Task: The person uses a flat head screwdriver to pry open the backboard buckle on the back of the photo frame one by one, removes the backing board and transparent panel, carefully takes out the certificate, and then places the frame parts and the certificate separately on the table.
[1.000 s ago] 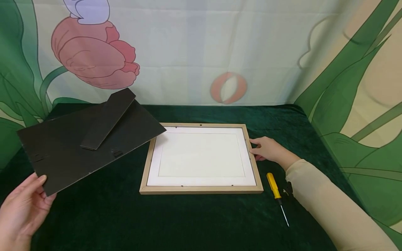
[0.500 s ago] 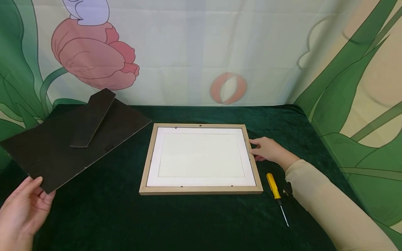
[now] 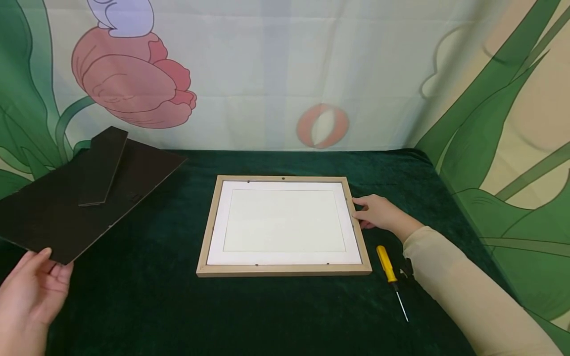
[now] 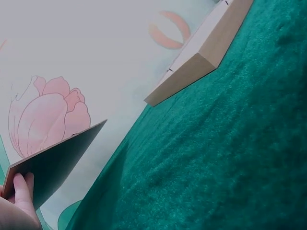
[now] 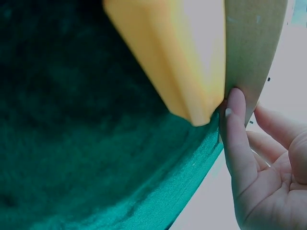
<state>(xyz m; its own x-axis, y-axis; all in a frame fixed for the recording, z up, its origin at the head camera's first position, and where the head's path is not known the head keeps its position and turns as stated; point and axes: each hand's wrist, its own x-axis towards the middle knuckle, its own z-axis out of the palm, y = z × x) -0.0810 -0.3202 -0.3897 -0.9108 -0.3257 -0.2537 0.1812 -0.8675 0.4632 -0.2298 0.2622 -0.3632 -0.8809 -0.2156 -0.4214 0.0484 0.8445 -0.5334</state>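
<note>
A black backing board with a stand leg is held up at the left, tilted. My left hand grips its near corner, thumb on the black face and fingers behind; in the left wrist view that thumb lies on the board. A light wooden picture frame lies on the table, a white sheet with an inner rectangular outline inside it. At the frame's right side my right hand pinches the edge. In the right wrist view its fingertips meet the wooden side.
A yellow-handled screwdriver lies right of the frame, beside the right sleeve; its handle looms large in the right wrist view. Dark green cloth covers the table. A printed curtain hangs behind it and along the right side.
My left hand has swung the backing board leftward, away from over the picture frame's left corner. The right hand, frame and screwdriver stay in place.
</note>
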